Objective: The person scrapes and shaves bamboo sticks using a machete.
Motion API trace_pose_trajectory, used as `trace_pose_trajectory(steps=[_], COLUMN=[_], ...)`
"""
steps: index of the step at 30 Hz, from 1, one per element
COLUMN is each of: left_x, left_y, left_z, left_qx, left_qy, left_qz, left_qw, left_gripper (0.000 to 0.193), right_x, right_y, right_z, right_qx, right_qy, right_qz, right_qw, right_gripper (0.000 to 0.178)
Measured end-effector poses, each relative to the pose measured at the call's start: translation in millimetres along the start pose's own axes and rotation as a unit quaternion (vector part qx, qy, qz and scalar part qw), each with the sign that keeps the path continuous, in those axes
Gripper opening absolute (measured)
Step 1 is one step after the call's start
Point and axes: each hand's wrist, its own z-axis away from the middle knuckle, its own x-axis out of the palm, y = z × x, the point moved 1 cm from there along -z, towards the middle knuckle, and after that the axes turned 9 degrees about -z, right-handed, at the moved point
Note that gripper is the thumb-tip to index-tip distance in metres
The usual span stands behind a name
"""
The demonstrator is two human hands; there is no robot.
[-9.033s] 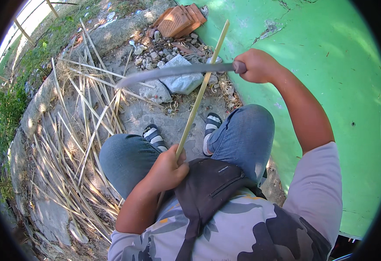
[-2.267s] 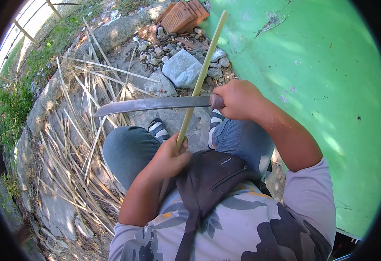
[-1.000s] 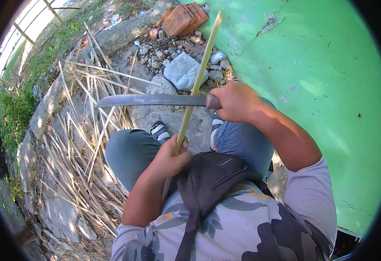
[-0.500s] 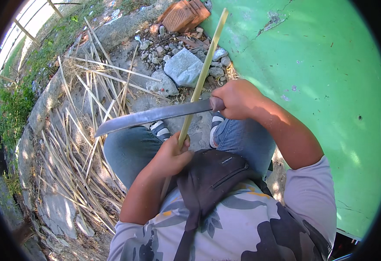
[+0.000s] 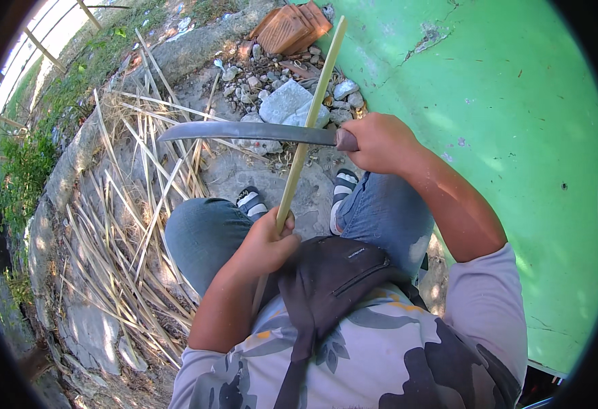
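Machete (image 5: 251, 131) across a bamboo strip (image 5: 295, 174) (bamboo by the look of it), nearly square to its long axis. Crossing point between 12 and 1 o'clock from the left hand (image 5: 268, 242) and at 9 o'clock from the right hand (image 5: 381, 143); clearly nearer to the right.

Long axis of the strip tilted, from just short of 7 o'clock up to just short of 1 o'clock, with a free upper end well beyond the blade. Long axis of the machete almost level, from the handle (image 5: 346, 140) at 3 o'clock to the tip at 9 o'clock. Blade on the camera's side of the strip; touching or slightly apart, cannot tell.

In the left hand, a closed grip around the strip's lower part; between 6 and 7 o'clock from there, apparently more of the same strip, beside the black bag (image 5: 333, 269). In the right hand, a tight fist around the machete's handle, with most fingers hidden from view.

At 9 o'clock from the left hand, past the bent left knee (image 5: 207, 235), a loose heap of similar pale strips (image 5: 118, 269) on the ground. At 12 o'clock, beyond the blade, a pale rock (image 5: 289, 102), partly behind the strip.
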Motion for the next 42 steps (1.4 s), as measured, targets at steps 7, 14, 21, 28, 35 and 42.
trace_pose_trajectory(steps=[7, 14, 21, 28, 35, 42], left_x=[4.9, 1.3, 0.9, 5.6, 5.6, 3.9], left_y=[0.6, -4.5, 1.2, 5.9, 5.7, -4.9], left_z=[6.3, 3.3, 3.1, 6.2, 9.3, 2.7], left_qx=[0.027, 0.045, 0.03, 0.024, 0.042, 0.056], left_qy=[-0.003, 0.004, -0.01, -0.022, -0.011, 0.009], left_qz=[-0.018, -0.016, -0.021, -0.036, -0.044, -0.061], left_qw=[0.999, 0.999, 0.999, 0.999, 0.998, 0.997], left_gripper=[0.025, 0.024, 0.024, 0.024, 0.023, 0.024], right_x=[5.1, -5.5, -16.4, -7.6, -17.9, -25.1], right_y=[-4.5, -12.1, -5.3, 14.4, 12.4, 5.2], right_z=[3.6, -2.0, -11.4, -19.0, -11.3, -7.5], right_qx=[-0.031, -0.033, 0.019, 0.008, -0.005, 0.01], right_qy=[-0.064, -0.039, -0.058, -0.003, -0.027, -0.021], right_qz=[0.009, 0.019, 0.021, -0.025, 0.022, 0.033], right_qw=[0.997, 0.999, 0.998, 1.0, 0.999, 0.999], right_gripper=[0.013, 0.011, 0.014, 0.014, 0.013, 0.011])
